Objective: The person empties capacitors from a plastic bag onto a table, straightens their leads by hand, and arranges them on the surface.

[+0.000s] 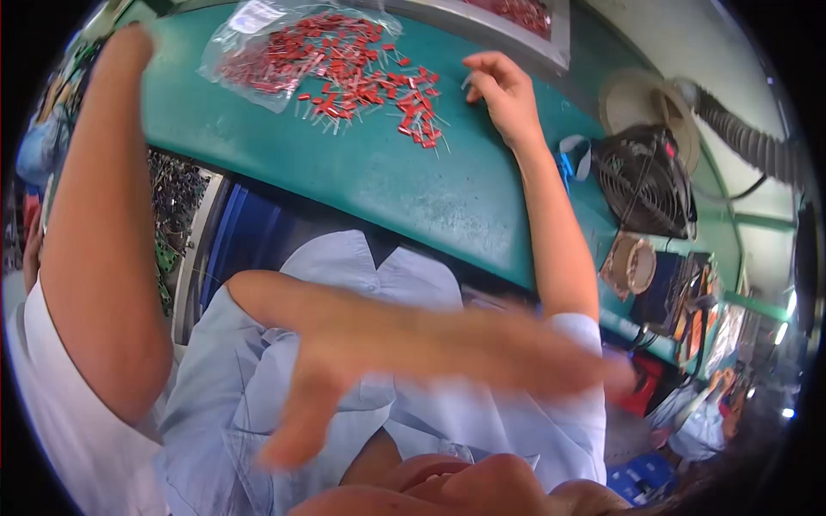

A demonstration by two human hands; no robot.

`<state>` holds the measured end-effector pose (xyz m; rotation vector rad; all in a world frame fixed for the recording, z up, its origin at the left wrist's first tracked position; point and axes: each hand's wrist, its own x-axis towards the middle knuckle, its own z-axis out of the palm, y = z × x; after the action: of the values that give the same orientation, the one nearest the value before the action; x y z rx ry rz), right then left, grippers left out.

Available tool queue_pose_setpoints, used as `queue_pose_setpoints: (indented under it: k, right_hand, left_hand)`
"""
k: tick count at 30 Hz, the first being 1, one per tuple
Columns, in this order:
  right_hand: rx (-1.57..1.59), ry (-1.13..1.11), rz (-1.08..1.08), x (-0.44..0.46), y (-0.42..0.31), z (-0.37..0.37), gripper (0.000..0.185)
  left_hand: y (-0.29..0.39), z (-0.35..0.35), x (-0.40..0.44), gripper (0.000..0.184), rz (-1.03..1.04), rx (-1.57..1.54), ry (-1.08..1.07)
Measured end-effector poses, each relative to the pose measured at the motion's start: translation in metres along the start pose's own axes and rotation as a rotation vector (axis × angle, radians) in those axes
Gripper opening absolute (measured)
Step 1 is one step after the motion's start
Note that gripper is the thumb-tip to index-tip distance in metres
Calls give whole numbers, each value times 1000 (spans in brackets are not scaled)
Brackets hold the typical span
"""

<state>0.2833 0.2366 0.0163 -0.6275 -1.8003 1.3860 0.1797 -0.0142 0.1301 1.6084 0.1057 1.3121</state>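
Note:
My left hand [482,353] is raised across my chest, close to the camera and smeared by motion. Its fingers stretch to the right, the thumb stands apart, and I see nothing held in it. On the green tabletop, my right hand [506,93] has its fingers curled in a pinch; a small pale sliver shows by the fingertips, too small to name. Left of it lies a loose spread of red capacitors [417,107] with wire leads. They spill from a clear plastic bag [249,73] that holds more of them.
A metal-edged tray [557,39] with red parts stands at the back. To the right are a blue strap [568,163], a black fan [650,181], a ribbed hose [744,133] and a tape roll [631,265]. A co-worker's arm [103,232] reaches along the left; circuit boards [176,193] sit below.

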Motion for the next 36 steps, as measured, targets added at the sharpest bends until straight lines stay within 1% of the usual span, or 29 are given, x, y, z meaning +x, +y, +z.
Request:
queue_pose_setpoints:
  k: [3, 5, 6, 9, 11, 13, 14, 15, 17, 18, 19, 20, 22, 24, 25, 26, 27, 29, 32, 36]
  right_hand:
    - [-58, -20, 4, -5, 6, -3, 20]
    - [88, 36, 14, 0, 18, 1, 16]
    - [110, 66, -4, 3, 21, 1, 17]
    - [110, 132, -114, 8, 21, -1, 20]
    - [124, 132, -187, 7, 29, 1, 24]
    - [97, 109, -145, 4, 33, 2, 23]
    - [-52, 172, -269, 5, 31, 2, 20]
    - [-190, 232, -397, 3, 29, 2, 18]
    - [-116, 106, -94, -1, 21, -2, 24]
    - [-110, 161, -231, 0, 19, 2, 19]
    - [-33, 150, -221, 3, 29, 2, 22]
    - [-47, 96, -152, 0, 21, -2, 22]
    - [-117, 133, -209, -1, 25, -1, 20]
    - [-233, 210, -277, -2, 22, 1, 20]
    - [-190, 196, -234, -4, 16, 2, 24]
    - [-218, 218, -216, -7, 4, 4, 25]
    - [-189, 243, -251, -7, 2, 5, 22]
    - [-255, 284, -277, -7, 6, 0, 16]
    - [-225, 294, -313, -2, 14, 1, 14]
    - [-233, 253, -280, -8, 8, 1, 13]
  left_hand:
    - [-13, 19, 20, 58, 0, -388, -177]
    - [-23, 25, 28, 63, -35, -550, -243]
    - [-27, 29, 31, 66, -58, -619, -276]
    - [-38, 38, 37, 75, -109, -770, -329]
    - [-48, 43, 38, 80, -128, -842, -314]
    - [-55, 49, 42, 86, -133, -869, -325]
    - [-59, 56, 45, 89, -132, -858, -342]
    - [-65, 65, 46, 92, -123, -842, -359]
    - [-88, 89, 41, 98, -121, -750, -378]
    - [-105, 101, 35, 94, -133, -682, -387]
    - [-122, 117, 27, 85, -188, -673, -375]
    - [-131, 125, 27, 75, -124, -618, -370]
    - [-127, 122, 38, 63, -144, -317, -540]
    - [-132, 119, 36, 58, -99, -45, -591]
    - [-135, 117, 37, 57, -90, 53, -592]
    - [-139, 116, 37, 57, -80, 138, -596]
    - [-144, 115, 36, 56, -71, 211, -601]
    - [-156, 118, 30, 56, -69, 331, -601]
    - [-166, 116, 20, 59, -63, 371, -547]
    - [-168, 117, 15, 60, -43, 437, -505]
